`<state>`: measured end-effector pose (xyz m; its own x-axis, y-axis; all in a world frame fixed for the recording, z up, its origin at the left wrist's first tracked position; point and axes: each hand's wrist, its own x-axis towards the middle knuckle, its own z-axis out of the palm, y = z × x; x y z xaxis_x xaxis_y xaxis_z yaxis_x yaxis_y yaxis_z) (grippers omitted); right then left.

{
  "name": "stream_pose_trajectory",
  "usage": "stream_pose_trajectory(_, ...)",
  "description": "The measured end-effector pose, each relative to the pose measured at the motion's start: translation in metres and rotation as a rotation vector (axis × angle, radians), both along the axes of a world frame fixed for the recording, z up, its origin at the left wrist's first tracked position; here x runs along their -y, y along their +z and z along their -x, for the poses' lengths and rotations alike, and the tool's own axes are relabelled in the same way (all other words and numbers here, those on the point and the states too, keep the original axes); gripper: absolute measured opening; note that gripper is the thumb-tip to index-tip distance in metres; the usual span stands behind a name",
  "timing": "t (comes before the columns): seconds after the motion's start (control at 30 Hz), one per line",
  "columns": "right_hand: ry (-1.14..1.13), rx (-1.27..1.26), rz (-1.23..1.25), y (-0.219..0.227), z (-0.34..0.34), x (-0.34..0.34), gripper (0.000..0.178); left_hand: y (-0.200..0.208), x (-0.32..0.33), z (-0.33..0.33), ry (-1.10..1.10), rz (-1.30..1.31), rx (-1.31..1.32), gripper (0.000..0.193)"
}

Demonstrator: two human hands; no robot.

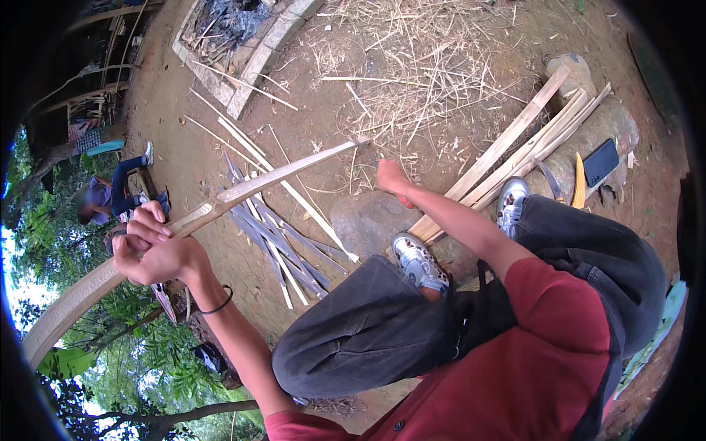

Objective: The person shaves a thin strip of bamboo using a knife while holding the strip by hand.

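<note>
My left hand [165, 250] is closed around a long pale strip of split bamboo or wood [254, 187]. The strip runs from the left edge, where it looks broad, to a narrow far end above the ground. My right hand [393, 176] is closed in a fist just beyond that narrow end, with a small gap between them. Whatever the right fist holds, if anything, is hidden by its fingers. A red band shows at the right wrist, and a thin dark band circles the left one.
Long split slats [515, 154] lean across stones at right, near a curved blade [549, 180], a yellow curved piece [579, 181] and a phone [601, 162]. Grey and pale strips [276, 235] lie ahead of my knee. Shavings [434, 81] litter the dirt. Another person [110, 192] sits far left.
</note>
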<state>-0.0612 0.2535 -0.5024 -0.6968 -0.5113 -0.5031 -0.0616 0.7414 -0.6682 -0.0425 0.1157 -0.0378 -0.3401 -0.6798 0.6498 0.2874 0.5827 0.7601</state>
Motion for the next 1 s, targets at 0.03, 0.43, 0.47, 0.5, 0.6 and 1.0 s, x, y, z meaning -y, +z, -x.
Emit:
stream_pose_trajectory(0.03,0.077,0.047,-0.032,-0.016,0.010,-0.012,0.018,0.002,0.005,-0.005,0.008,-0.003,-0.003,0.029)
stream_pose_trajectory(0.43,0.064,0.284,0.483,0.172,0.001,0.012,0.026,-0.001,0.034,0.005,0.322,0.040,-0.031,0.027)
stream_pose_trajectory(0.47,0.085,0.257,0.558,0.199,-0.005,0.016,0.026,0.001,0.037,0.006,0.339,0.058,-0.031,0.028)
stream_pose_trajectory(0.5,0.085,0.443,0.581,0.238,-0.005,0.014,0.023,-0.001,0.053,-0.007,0.255,0.074,-0.044,0.022)
stream_pose_trajectory(0.6,0.151,0.292,0.764,0.303,-0.012,0.014,0.023,0.000,0.055,-0.002,0.254,0.083,-0.053,0.022)
stream_pose_trajectory(1.0,0.109,0.172,0.759,0.333,-0.021,0.005,0.021,-0.004,0.056,-0.006,0.270,0.098,-0.049,0.026)
